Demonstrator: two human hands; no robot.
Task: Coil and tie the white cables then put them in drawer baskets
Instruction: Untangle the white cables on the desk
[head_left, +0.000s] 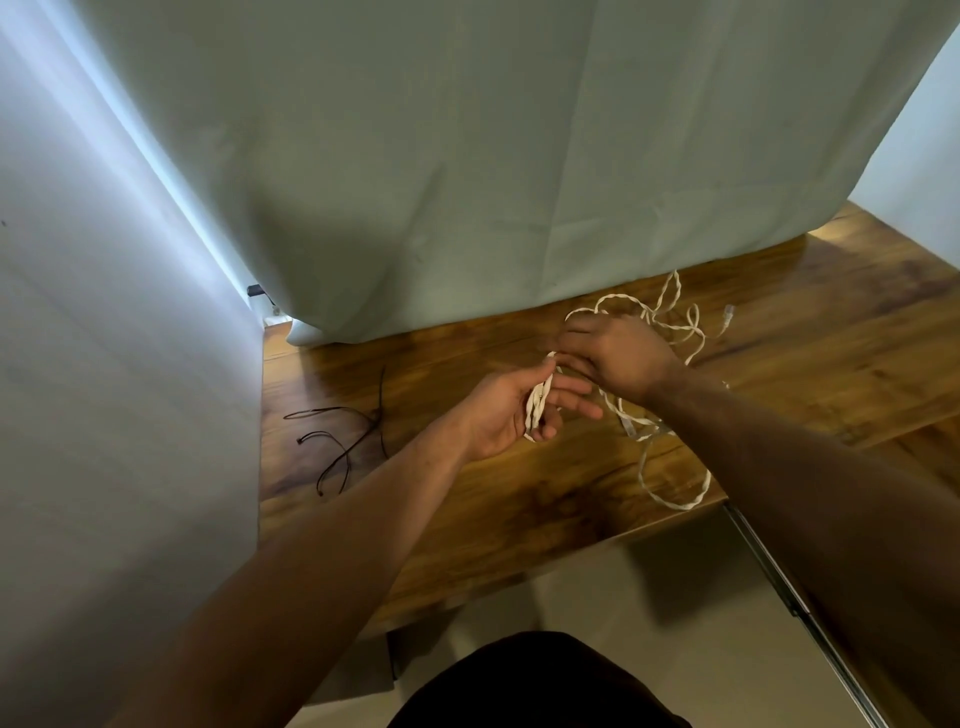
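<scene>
— Hands?
— My left hand (511, 410) grips a few loops of the white cable (535, 408); my right hand (618, 356) pinches the strand at their top.
— Progress?
— Early, I judge: most lies loose on the table (467, 519), dark ties (337, 447) untouched, nothing stowed.

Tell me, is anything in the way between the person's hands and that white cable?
Nothing visible. The left hand holds a few loops of the white cable, the right hand pinches it at the loops' top, and the rest trails loose on the table. The black ties lie apart, to the left.
</scene>
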